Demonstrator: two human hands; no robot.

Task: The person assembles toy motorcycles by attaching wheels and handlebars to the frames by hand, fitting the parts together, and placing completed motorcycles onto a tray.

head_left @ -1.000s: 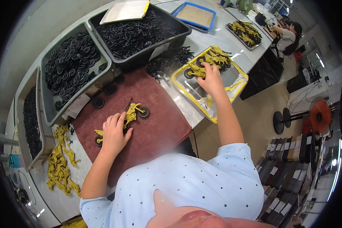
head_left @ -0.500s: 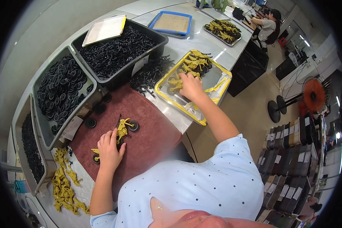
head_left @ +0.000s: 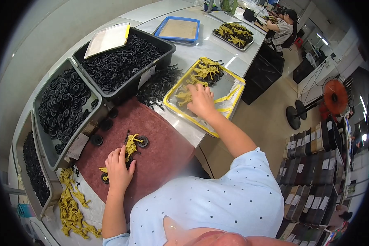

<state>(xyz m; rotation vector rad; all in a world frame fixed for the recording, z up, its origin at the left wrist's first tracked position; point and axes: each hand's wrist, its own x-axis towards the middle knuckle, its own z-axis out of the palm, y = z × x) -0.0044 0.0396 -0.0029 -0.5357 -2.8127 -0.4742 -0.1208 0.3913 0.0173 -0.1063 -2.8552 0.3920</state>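
A yellow toy motorcycle (head_left: pixel 130 146) with black wheels lies on a dark red cloth (head_left: pixel 160 135). My left hand (head_left: pixel 119 169) is closed over its lower part, hiding some of it. A yellow piece with a black wheel (head_left: pixel 105 178) pokes out left of that hand; whether it belongs to the same toy I cannot tell. On the right, my right hand (head_left: pixel 201 101) hovers low over a yellow-rimmed tray (head_left: pixel 240 84), its fingers apart and apparently holding nothing. Beneath and beyond the fingers, several yellow toy motorcycles (head_left: pixel 207 71) lie in the tray.
A bin of black wheels (head_left: pixel 63 108), a bin of thin black parts (head_left: pixel 119 61) and a narrower bin (head_left: pixel 35 168) line the left side. Loose yellow parts (head_left: pixel 74 205) lie near left. Farther off are a blue tray (head_left: pixel 178 29), a filled tray (head_left: pixel 233 35) and a seated person (head_left: pixel 283 30).
My right hand has drawn back slightly toward me over the tray, and its fingers have spread off the yellow toys. My left hand stays on the motorcycle. The whole view has shifted slightly.
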